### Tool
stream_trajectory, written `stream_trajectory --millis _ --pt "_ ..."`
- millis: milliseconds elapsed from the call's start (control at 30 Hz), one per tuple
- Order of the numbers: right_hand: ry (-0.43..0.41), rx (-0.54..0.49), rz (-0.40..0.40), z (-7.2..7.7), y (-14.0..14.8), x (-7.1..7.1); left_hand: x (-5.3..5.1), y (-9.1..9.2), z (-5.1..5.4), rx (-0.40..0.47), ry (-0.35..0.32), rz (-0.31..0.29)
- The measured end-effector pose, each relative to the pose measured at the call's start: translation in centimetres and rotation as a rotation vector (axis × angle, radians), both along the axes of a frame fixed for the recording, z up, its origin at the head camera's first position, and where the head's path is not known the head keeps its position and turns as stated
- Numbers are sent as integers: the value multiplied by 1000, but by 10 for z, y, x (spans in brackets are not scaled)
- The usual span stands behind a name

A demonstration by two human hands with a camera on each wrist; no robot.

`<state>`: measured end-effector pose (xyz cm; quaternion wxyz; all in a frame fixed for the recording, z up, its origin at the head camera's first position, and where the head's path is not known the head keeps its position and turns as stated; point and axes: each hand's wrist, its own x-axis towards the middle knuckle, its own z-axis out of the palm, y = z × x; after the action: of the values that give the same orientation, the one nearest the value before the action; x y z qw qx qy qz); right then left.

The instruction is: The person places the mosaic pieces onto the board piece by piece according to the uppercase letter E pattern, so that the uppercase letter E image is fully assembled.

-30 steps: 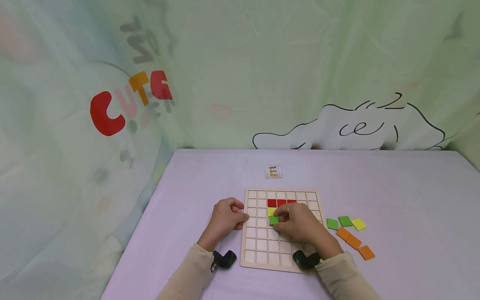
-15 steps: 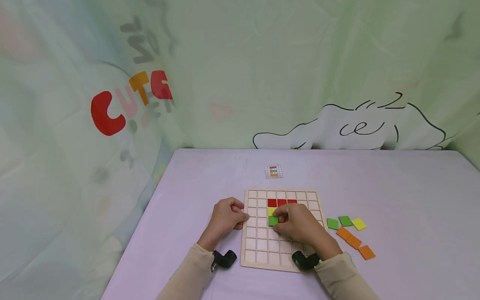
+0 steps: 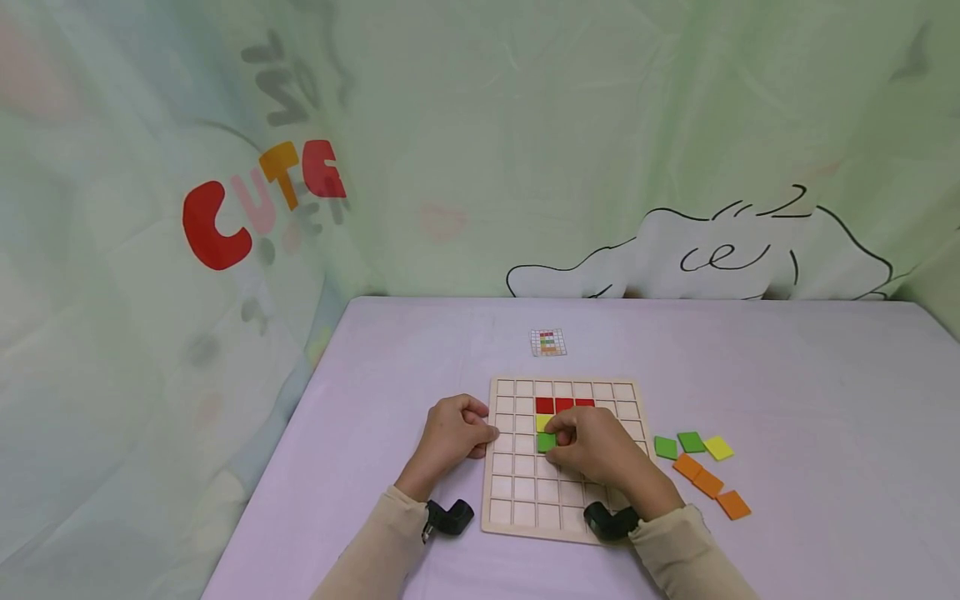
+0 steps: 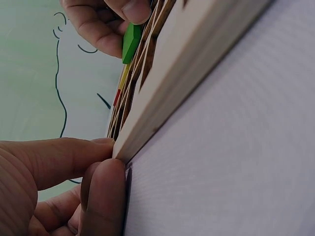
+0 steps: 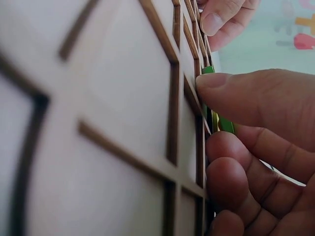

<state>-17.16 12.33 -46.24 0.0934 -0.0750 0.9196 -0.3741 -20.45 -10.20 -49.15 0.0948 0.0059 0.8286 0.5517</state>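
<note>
A wooden grid board (image 3: 503,492) lies on the table in the head view. My left hand (image 3: 452,427) holds its left edge between thumb and fingers; the left wrist view shows the fingertips against the rim. Over the middle of the board, my right hand (image 3: 600,446) pinches a green square tile (image 3: 546,442). That tile (image 4: 130,44) stands tilted above the grid in the left wrist view. Directly behind it sits a yellow tile (image 3: 542,423), and beyond that a row of red tiles (image 3: 544,406). The right hand covers some cells.
Right of the board lie loose green tiles (image 3: 691,442), a yellow tile (image 3: 718,448) and orange tiles (image 3: 733,505). A small card printed with a coloured grid (image 3: 548,342) lies behind the board. A patterned curtain (image 3: 480,150) hangs behind the table.
The green tile and the right fingers have shifted very slightly left, closer in line with the yellow tile. The left hand stays on the board's edge.
</note>
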Motion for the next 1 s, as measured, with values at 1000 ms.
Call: stream_trajectory --millis 1000 --pt "135 -2 -24 12 41 7 0 -1 1 -23 -9 -4"
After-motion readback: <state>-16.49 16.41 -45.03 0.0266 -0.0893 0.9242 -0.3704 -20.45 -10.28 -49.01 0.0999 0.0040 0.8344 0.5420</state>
